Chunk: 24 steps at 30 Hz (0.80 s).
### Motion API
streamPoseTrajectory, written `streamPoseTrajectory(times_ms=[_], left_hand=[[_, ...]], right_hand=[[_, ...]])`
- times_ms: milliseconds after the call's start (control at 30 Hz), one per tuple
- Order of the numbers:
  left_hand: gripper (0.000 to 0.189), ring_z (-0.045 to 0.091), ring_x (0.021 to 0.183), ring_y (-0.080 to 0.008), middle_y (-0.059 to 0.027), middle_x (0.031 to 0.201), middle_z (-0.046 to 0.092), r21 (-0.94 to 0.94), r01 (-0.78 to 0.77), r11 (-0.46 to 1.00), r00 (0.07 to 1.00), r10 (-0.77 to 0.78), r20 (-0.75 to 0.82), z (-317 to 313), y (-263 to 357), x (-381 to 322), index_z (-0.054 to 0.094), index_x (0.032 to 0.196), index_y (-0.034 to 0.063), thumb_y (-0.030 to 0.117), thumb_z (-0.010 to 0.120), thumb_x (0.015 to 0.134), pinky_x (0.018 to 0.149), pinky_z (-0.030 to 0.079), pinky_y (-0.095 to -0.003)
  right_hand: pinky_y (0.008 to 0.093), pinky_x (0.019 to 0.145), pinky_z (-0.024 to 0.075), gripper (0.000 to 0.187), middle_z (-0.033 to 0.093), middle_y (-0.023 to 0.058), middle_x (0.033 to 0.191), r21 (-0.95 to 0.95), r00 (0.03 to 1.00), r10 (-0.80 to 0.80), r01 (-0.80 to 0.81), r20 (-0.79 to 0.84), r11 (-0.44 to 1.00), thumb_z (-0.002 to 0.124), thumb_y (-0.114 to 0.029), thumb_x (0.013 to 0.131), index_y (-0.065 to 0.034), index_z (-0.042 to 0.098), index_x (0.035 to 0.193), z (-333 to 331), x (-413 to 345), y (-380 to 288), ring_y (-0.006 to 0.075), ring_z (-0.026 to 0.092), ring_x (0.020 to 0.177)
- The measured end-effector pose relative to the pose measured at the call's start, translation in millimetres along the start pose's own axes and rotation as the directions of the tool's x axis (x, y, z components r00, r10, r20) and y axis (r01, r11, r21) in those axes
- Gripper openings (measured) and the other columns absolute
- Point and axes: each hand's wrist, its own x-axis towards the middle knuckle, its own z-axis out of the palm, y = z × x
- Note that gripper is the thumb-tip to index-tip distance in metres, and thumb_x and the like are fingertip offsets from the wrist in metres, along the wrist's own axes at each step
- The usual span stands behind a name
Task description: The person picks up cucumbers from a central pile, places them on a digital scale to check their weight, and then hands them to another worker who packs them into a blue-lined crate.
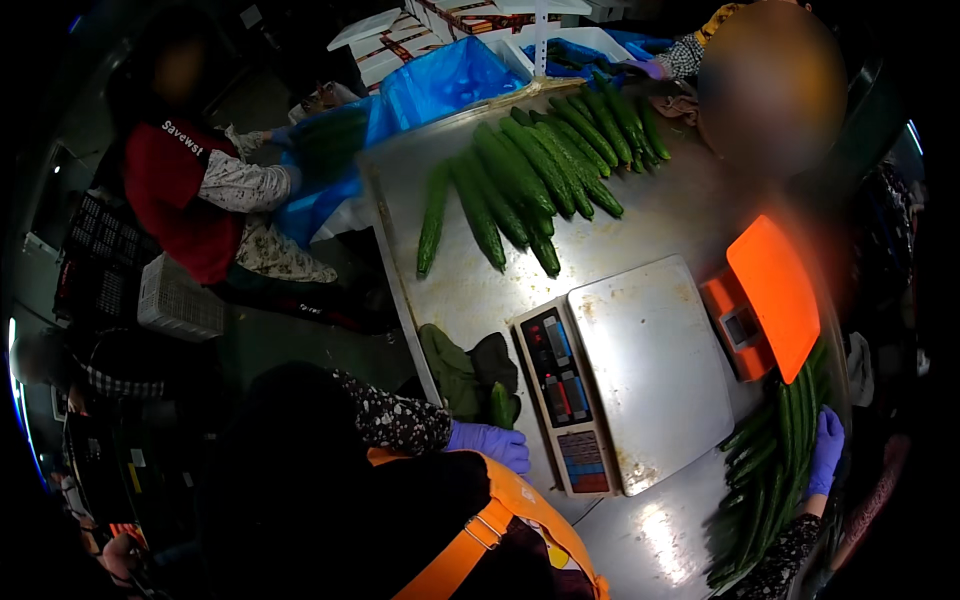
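Observation:
My left hand (491, 447), in a purple glove, is at the near edge of the steel table. It grips a cucumber (500, 405) whose upper end sticks out beyond the fingers. Dark green cloths (454, 367) lie just past it. Far to the right, my right hand (826, 452), gloved alike, rests against the outer side of a heap of cucumbers (761, 480); whether its fingers close on one cannot be seen. A digital scale's bare steel pan (652, 375) and its keypad panel (566, 397) lie between my hands.
More cucumbers (517, 180) lie in rows on the table (637, 217). An orange scale (776, 300) stands right of the steel one. Blue-lined boxes (450, 82) line the far left edge. One person (180, 187) works at the left; another person's gloved hand (651, 69) is at a far box.

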Motion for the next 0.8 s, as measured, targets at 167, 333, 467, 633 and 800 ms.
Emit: streamPoseTrajectory(times_ms=[167,333,467,633,800], left_hand=[[0.029,0.055,0.077,-0.0165,-0.0001,0.084,0.052,0.140,0.081,0.987,0.989,-0.062,-0.134,-57.0,-45.0,-48.1,0.055,0.112,0.0151,0.020,0.056,0.084,0.072,0.044,-0.0315],[0.047,0.057,0.097,-0.0211,-0.0039,0.107,0.057,0.201,0.435,0.878,0.897,-0.443,-0.006,-91.5,-115.9,-129.6,0.048,0.132,0.0181,0.009,0.053,0.085,0.098,0.045,-0.0409],[0.039,0.056,0.113,-0.0217,-0.0028,0.114,0.058,0.284,0.571,0.770,0.820,-0.548,-0.165,-98.8,-155.4,-191.1,0.054,0.127,0.0224,0.013,0.052,0.089,0.110,0.039,-0.0450],[0.033,0.056,0.115,-0.0205,-0.0009,0.113,0.059,0.330,0.647,0.687,0.762,-0.593,-0.259,-101.6,-173.1,-224.1,0.059,0.121,0.0238,0.018,0.055,0.089,0.112,0.037,-0.0493],[0.033,0.054,0.120,-0.0210,0.0002,0.117,0.058,0.309,0.639,0.705,0.767,-0.614,-0.185,-99.0,-185.2,-225.1,0.059,0.121,0.0247,0.018,0.055,0.089,0.113,0.034,-0.0517]], right_hand=[[0.0267,0.092,0.0480,0.021,0.071,0.0063,0.107,0.072,0.985,-0.155,0.150,0.074,0.986,0.064,-0.009,0.096,0.0015,0.069,0.114,59.9,-74.0,-196.2,0.0127,0.063,0.099],[0.0279,0.089,0.0501,0.024,0.069,0.0101,0.105,0.171,0.882,-0.393,0.359,0.261,0.918,0.065,-0.007,0.094,-0.0021,0.069,0.117,156.6,-120.2,-384.2,0.0189,0.065,0.095],[0.0366,0.087,0.0531,0.026,0.068,0.0160,0.108,0.269,0.784,-0.481,0.402,0.393,0.875,0.066,-0.018,0.092,-0.0075,0.069,0.116,281.5,-128.2,-489.6,0.0317,0.065,0.100],[0.0470,0.074,0.0542,0.064,0.063,0.0211,0.103,-0.155,0.777,-0.518,0.596,0.359,0.788,0.066,-0.034,0.089,-0.0033,0.044,0.141,455.3,-98.3,-545.5,0.0381,0.065,0.091],[0.0436,0.079,0.0551,0.069,0.065,0.0249,0.106,-0.104,0.837,-0.245,0.335,0.490,0.937,0.066,-0.038,0.091,-0.0010,0.038,0.142,485.4,-108.2,-564.8,0.0360,0.066,0.101]])
